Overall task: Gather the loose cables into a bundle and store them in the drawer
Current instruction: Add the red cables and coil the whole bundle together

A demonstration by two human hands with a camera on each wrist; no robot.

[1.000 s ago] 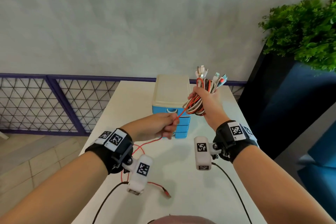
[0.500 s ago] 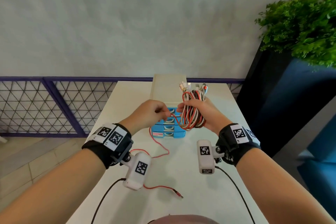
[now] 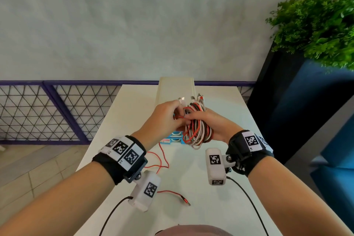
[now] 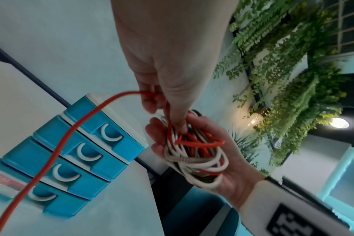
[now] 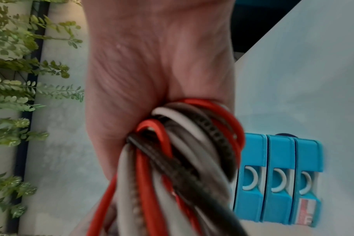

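Left hand [image 3: 164,119] nearer bundle [image 3: 197,130] (touching)

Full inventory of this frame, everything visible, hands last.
cable bundle: one, red, white and dark, held above the table
red cable: one, its loose tail trails across the table
drawer unit: one, blue drawers, cream top, on the table, all drawers closed
table: one, white
plant: one, green, far right
fence: one, purple frame, left
left hand: pinches the red cable
right hand: grips the cable bundle
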